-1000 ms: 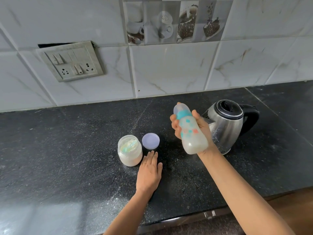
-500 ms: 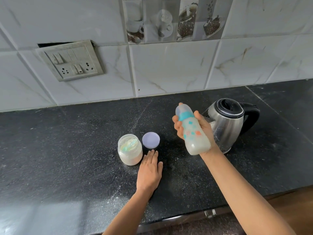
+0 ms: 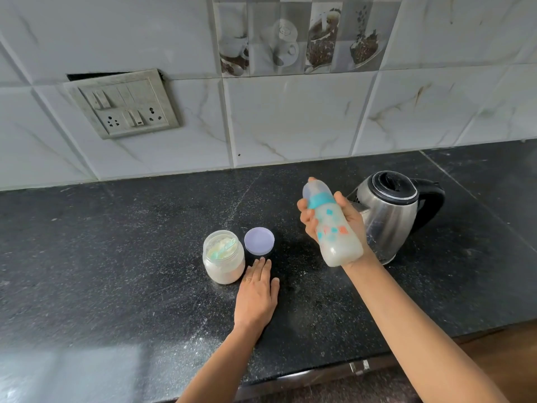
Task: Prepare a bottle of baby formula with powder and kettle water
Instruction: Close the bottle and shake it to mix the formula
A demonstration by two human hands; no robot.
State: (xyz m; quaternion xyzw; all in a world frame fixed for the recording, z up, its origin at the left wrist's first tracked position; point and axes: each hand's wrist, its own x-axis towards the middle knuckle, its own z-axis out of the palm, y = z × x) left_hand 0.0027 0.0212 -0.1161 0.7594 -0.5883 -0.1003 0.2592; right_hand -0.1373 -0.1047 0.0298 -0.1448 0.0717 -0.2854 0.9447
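Right of centre, above the black countertop point(image 3: 116, 257): baby bottle point(image 3: 334, 231), tilted, teal-collared capped end toward the upper left, milky white liquid inside, densest at the base. Gripped round the middle by the right hand point(image 3: 353, 221), fingers and thumb curled about it. Just behind, to the right: steel kettle point(image 3: 389, 219), black lid down. Centre of frame: open jar point(image 3: 223, 266) nearly full of pale powder, light green scoop point(image 3: 222, 251) lying in it. Just right of that: lilac lid point(image 3: 259, 240), flat on the counter. Left hand point(image 3: 255, 295) palm down, fingers straight, below the lid and beside the jar.
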